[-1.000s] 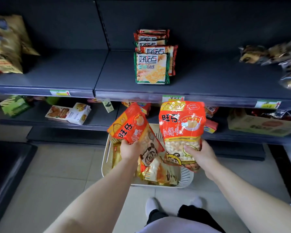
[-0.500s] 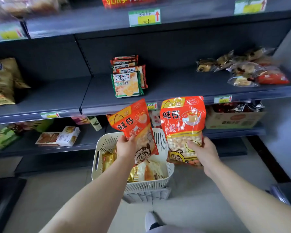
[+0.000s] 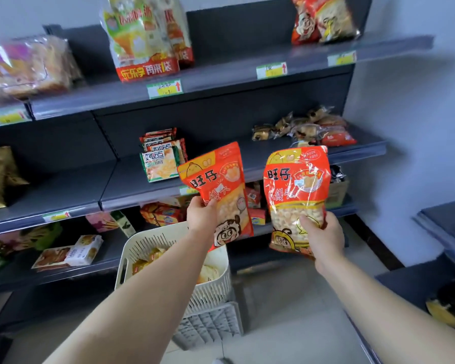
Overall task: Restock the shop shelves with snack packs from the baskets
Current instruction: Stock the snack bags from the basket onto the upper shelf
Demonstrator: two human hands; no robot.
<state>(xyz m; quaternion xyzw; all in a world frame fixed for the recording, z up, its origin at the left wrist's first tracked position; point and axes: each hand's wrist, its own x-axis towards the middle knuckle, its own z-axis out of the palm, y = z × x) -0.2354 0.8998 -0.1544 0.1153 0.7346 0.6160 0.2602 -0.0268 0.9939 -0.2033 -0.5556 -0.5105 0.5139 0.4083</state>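
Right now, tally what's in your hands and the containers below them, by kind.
Red snack packs, held: 2, left pack in the left hand, right pack in the right hand
Cream basket: 1
Grey crate beneath it: 1
Total: 4

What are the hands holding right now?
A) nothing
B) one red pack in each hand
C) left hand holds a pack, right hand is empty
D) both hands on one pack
B: the left hand grips one red snack pack and the right hand grips a second red pack, with a gap between the packs.
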